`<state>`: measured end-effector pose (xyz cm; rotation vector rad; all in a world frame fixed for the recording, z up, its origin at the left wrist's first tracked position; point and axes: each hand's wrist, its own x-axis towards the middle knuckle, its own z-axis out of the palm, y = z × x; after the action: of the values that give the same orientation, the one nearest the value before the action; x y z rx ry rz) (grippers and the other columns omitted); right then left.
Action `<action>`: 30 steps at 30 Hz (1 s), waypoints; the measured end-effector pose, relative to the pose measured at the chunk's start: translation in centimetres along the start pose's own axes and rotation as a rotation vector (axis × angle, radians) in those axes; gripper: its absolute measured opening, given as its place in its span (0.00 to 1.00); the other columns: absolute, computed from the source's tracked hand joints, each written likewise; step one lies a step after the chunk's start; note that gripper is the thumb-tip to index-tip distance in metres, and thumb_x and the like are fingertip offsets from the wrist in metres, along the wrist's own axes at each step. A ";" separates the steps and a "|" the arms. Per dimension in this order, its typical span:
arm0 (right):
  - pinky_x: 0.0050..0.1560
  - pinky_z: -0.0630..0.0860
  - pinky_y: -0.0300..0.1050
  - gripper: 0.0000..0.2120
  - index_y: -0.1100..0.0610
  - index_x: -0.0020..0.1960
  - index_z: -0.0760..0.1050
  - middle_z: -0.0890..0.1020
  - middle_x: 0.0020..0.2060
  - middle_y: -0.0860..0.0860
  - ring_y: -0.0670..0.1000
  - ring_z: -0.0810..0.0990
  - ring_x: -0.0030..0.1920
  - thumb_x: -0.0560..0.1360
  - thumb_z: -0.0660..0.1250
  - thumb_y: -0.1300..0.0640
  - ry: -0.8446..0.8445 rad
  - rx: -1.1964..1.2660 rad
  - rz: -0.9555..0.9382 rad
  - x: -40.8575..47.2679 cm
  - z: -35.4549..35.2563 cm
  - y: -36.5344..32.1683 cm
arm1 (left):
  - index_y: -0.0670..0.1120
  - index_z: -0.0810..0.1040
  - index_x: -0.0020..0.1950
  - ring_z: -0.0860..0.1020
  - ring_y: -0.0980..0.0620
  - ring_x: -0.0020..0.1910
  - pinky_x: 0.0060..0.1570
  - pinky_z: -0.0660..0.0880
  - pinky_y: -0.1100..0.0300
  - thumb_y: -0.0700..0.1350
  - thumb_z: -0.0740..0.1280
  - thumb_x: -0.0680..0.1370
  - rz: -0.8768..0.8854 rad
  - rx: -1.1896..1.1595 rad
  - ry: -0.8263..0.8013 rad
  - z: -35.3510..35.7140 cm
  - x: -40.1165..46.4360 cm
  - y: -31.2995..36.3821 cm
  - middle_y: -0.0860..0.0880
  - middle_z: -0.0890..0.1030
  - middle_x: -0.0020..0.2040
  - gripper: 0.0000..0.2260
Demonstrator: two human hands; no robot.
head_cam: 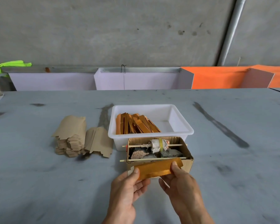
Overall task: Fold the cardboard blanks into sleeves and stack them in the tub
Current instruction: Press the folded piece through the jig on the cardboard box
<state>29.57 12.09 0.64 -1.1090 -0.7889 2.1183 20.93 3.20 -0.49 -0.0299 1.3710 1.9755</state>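
My left hand (128,185) and right hand (179,178) pinch the ends of a flat golden-orange cardboard blank (157,168). At twelve o'clock stands the white rectangular plastic tub (181,120), holding folded golden-orange sleeves (136,123).

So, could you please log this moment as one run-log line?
left hand + right hand: pinch gold blank | white tub: part-filled, folded sleeves | brown stack: left of tub

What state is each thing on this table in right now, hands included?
Gold blank: held flat between both hands, in front of the cardboard box.
Left hand: pinches the blank's left end.
Right hand: pinches its right end.
White tub: partly filled; right side bare.
Gold sleeves: folded, leaning together in the tub's left part.
Brown blanks: unfolded, stacked left of the tub.
Cardboard box: open-topped, two sticks across it.
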 end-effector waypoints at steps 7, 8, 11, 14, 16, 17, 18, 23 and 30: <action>0.48 0.73 0.50 0.09 0.59 0.56 0.76 0.85 0.47 0.57 0.51 0.85 0.43 0.79 0.60 0.60 -0.253 0.054 0.002 0.2 1.0 -1.9 | 0.40 0.79 0.49 0.81 0.48 0.30 0.29 0.77 0.60 0.34 0.68 0.74 0.062 0.146 -0.080 -0.1 0.2 1.6 0.41 0.84 0.37 0.05; 0.48 0.74 0.51 0.08 0.59 0.54 0.77 0.85 0.46 0.57 0.52 0.85 0.43 0.77 0.62 0.60 -0.256 0.032 -0.028 0.3 1.4 -2.4 | 0.40 0.79 0.47 0.81 0.48 0.30 0.29 0.77 0.60 0.34 0.68 0.74 0.089 0.144 -0.074 0.1 0.4 2.1 0.41 0.84 0.37 0.04; 0.48 0.76 0.48 0.04 0.58 0.47 0.79 0.85 0.40 0.56 0.51 0.83 0.40 0.72 0.70 0.59 -0.262 -0.206 -0.108 0.6 2.7 -3.3 | 0.39 0.78 0.42 0.80 0.48 0.29 0.27 0.77 0.61 0.31 0.67 0.74 0.158 0.078 -0.007 1.3 1.3 3.6 0.41 0.83 0.34 0.04; 0.32 0.76 0.38 0.01 0.61 0.42 0.80 0.85 0.33 0.55 0.47 0.82 0.32 0.72 0.70 0.64 -0.236 -0.440 -0.181 0.7 4.7 -3.5 | 0.38 0.77 0.40 0.82 0.48 0.31 0.29 0.78 0.59 0.32 0.66 0.75 0.179 0.100 0.032 2.7 2.5 4.6 0.42 0.83 0.34 0.04; 0.25 0.74 0.34 0.04 0.65 0.40 0.79 0.83 0.31 0.56 0.45 0.80 0.27 0.73 0.67 0.68 -0.178 -0.494 -0.254 1.5 6.1 -3.9 | 0.39 0.76 0.39 0.82 0.47 0.35 0.33 0.79 0.58 0.34 0.66 0.75 0.217 0.181 0.021 3.6 3.5 5.1 0.42 0.82 0.37 0.06; 0.24 0.72 0.32 0.05 0.66 0.40 0.78 0.83 0.32 0.56 0.44 0.80 0.26 0.74 0.66 0.68 -0.145 -0.521 -0.289 2.1 6.7 -4.3 | 0.40 0.77 0.38 0.82 0.46 0.38 0.34 0.79 0.57 0.35 0.67 0.76 0.248 0.243 0.023 3.9 4.1 5.4 0.42 0.81 0.38 0.07; 0.22 0.71 0.31 0.05 0.65 0.40 0.78 0.83 0.33 0.56 0.44 0.80 0.26 0.74 0.66 0.68 -0.118 -0.554 -0.314 2.7 7.4 -4.8 | 0.40 0.77 0.37 0.81 0.46 0.39 0.36 0.80 0.56 0.36 0.67 0.76 0.286 0.314 0.033 4.1 4.7 5.6 0.43 0.81 0.38 0.07; 0.22 0.68 0.35 0.11 0.60 0.35 0.77 0.82 0.32 0.55 0.50 0.79 0.30 0.74 0.64 0.70 -0.092 -0.670 -0.319 6.9 10.3 -7.0 | 0.44 0.79 0.38 0.78 0.50 0.36 0.39 0.76 0.56 0.43 0.67 0.77 0.513 0.772 0.126 5.2 8.1 7.4 0.48 0.80 0.34 0.09; 0.29 0.74 0.40 0.10 0.60 0.35 0.77 0.82 0.34 0.57 0.52 0.79 0.33 0.74 0.66 0.68 0.044 -0.863 -0.316 14.4 12.9 -7.3 | 0.49 0.77 0.39 0.74 0.53 0.39 0.54 0.69 0.55 0.51 0.62 0.79 0.643 1.300 0.250 7.1 12.7 8.4 0.55 0.78 0.37 0.12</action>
<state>13.67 24.56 5.06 -1.3076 -1.8115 1.4798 9.34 14.42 4.23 0.8647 2.8265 1.1302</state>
